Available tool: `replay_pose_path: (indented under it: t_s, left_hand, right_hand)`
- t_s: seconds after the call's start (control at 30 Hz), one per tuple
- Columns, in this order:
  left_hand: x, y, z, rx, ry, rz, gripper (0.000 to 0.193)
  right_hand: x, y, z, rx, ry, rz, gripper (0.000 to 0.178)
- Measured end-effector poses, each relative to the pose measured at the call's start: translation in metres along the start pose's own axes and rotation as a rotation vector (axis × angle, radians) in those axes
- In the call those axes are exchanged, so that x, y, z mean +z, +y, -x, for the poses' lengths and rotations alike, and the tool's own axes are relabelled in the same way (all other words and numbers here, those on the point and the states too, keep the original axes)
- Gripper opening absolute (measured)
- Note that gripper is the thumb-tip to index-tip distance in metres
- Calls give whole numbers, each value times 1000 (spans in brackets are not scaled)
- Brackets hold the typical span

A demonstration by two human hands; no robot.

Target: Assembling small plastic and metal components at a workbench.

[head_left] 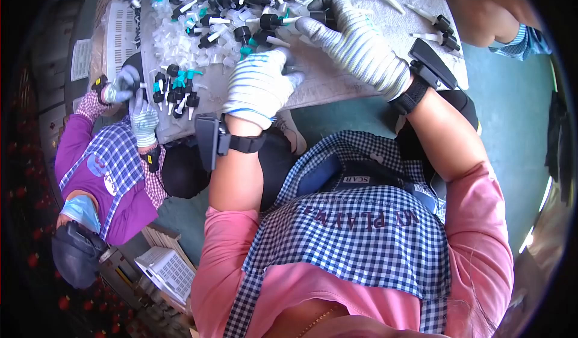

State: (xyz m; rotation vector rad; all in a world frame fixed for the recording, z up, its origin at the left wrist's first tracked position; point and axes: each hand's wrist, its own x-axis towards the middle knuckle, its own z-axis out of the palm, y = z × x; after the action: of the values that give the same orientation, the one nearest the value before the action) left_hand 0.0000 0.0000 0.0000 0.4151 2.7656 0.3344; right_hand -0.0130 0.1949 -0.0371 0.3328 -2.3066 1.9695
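Note:
My left hand (257, 88), in a white glove with blue stripes, is low over the table's near edge beside the pile. Its thumb stands apart from the curled fingers, and nothing shows between them. My right hand (364, 52), gloved alike, reaches into the pile with thumb and fingers apart around some black parts. A black pump head (271, 21) with a white nozzle lies with its tip close to the right thumb. Around both hands are heaped black, white and turquoise pump heads (244, 34) and translucent plastic caps (174, 43).
Several pumps (177, 91) lie in a group at the table's (211, 112) near left corner, more (442, 25) at the right. A co-worker (102, 163) in purple sits at the left, both gloved hands at the table. Another person's knee (500, 25) shows beyond the right edge. A white crate (168, 272) is lower left.

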Motion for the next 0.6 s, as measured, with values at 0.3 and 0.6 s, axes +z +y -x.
replay_pose_path:
  t_s: [0.3,0.6]
  left_hand:
    - [12,12,2,19,81,-60,34]
    - [-6,-6,-3,0,333,1003,19]
  right_hand:
    - [-13,-8,12,-52,-110,76,41]
    - [-11,-8,19,6,-260,42,42]
